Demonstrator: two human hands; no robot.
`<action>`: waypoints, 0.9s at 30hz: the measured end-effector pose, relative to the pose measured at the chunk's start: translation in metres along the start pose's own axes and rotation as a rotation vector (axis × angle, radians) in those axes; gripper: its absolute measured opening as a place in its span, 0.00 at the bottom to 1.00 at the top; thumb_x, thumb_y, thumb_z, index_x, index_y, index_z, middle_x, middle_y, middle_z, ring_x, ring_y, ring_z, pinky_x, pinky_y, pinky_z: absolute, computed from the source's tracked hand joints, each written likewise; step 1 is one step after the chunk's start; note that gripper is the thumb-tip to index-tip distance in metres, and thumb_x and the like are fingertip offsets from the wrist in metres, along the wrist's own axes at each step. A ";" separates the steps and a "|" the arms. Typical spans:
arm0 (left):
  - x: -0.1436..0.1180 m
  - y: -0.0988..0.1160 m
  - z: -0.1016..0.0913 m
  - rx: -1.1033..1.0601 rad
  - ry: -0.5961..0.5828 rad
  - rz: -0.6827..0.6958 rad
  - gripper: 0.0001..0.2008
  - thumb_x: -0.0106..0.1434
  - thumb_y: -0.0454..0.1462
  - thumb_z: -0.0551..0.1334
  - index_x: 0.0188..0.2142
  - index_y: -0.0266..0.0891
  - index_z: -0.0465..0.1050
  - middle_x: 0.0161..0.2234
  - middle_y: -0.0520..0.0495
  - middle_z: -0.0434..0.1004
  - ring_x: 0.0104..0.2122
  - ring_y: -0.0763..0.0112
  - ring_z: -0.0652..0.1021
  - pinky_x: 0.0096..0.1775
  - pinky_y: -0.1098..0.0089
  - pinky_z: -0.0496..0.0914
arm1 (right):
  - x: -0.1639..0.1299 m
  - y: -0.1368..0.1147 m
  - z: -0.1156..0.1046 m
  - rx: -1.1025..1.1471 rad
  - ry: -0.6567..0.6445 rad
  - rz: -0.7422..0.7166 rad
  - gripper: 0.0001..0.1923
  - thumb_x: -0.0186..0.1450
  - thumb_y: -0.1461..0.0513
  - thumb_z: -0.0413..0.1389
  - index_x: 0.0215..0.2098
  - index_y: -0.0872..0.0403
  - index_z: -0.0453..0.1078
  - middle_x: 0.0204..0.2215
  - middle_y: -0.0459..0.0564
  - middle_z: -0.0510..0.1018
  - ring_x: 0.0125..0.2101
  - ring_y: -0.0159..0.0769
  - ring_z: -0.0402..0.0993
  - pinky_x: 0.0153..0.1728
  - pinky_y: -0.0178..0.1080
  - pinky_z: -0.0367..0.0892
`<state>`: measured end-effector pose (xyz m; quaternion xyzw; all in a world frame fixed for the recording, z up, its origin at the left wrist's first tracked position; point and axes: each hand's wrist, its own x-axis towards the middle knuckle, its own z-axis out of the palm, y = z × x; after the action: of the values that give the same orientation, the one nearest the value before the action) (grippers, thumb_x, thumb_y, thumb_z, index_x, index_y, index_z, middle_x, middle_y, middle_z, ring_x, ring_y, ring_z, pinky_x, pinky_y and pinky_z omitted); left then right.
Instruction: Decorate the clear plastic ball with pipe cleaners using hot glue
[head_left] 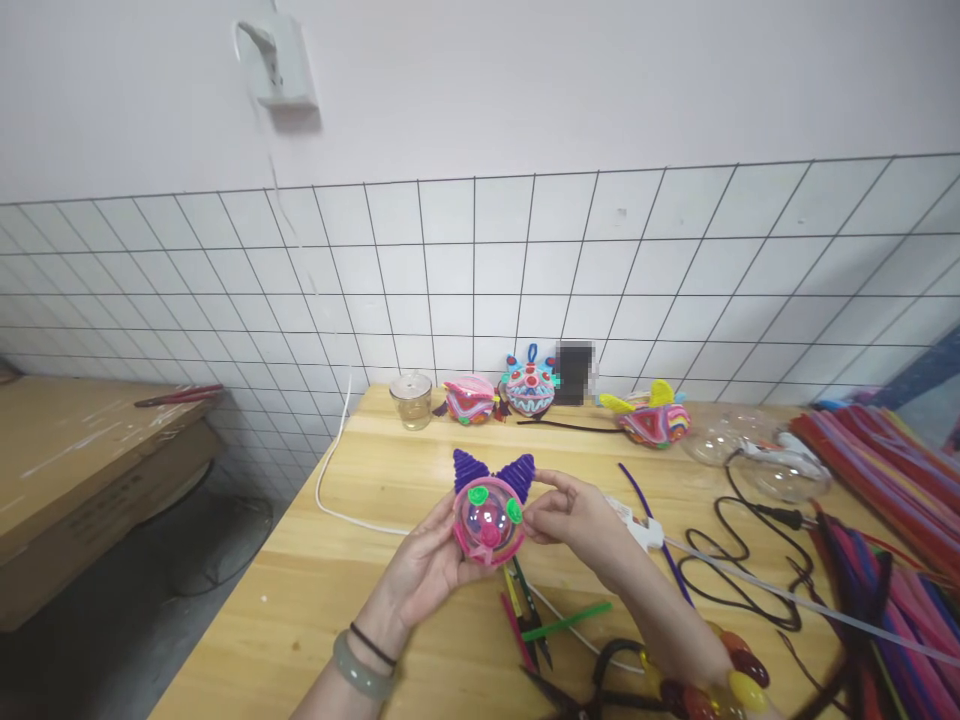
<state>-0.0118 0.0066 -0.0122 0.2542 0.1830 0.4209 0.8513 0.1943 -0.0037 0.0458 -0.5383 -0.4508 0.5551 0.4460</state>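
My left hand (431,570) is wrapped around the lower left of a clear plastic ball ornament (487,520). Pink fuzzy pipe cleaner rims the ball, which also carries two green spirals, a pink middle piece and two striped purple ears (516,474). My right hand (577,515) grips the ball's right side, with its fingertips by the right ear and the right green spiral. The ornament is held upright above the wooden table (300,600). Below the hands lie short green (568,621) and pink pipe cleaner pieces, pencil-like sticks (531,610) and black-handled scissors (577,690).
Along the wall stand a clear cup (413,402), a pink striped ornament (470,400), a blue toothy one (530,388) and a yellow-finned one (655,422). A white glue gun (639,525), black cord (724,560), clear plastic shells (787,478) and pipe cleaner bundles (892,480) occupy the right.
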 end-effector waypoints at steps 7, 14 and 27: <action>0.000 -0.001 0.007 0.049 0.016 0.003 0.14 0.64 0.33 0.59 0.50 0.39 0.70 0.49 0.38 0.76 0.42 0.57 0.79 0.39 0.58 0.75 | 0.005 0.005 -0.002 -0.069 -0.019 -0.021 0.31 0.46 0.64 0.56 0.50 0.62 0.64 0.16 0.39 0.76 0.20 0.32 0.71 0.25 0.35 0.64; 0.002 -0.003 0.003 0.018 -0.032 0.014 0.16 0.62 0.31 0.60 0.50 0.42 0.69 0.49 0.41 0.76 0.43 0.54 0.79 0.38 0.56 0.75 | 0.008 0.008 0.000 -0.128 -0.010 0.002 0.37 0.43 0.62 0.55 0.53 0.63 0.62 0.15 0.40 0.75 0.21 0.36 0.73 0.27 0.37 0.66; 0.002 -0.005 -0.001 0.086 -0.026 0.012 0.22 0.61 0.33 0.62 0.55 0.42 0.65 0.51 0.35 0.74 0.42 0.53 0.80 0.38 0.55 0.74 | 0.009 0.011 0.000 -0.169 -0.009 0.017 0.38 0.43 0.61 0.54 0.54 0.61 0.62 0.14 0.38 0.74 0.19 0.37 0.73 0.27 0.37 0.67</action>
<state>-0.0082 0.0062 -0.0162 0.2970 0.1882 0.4147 0.8393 0.1939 0.0030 0.0336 -0.5753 -0.4934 0.5214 0.3921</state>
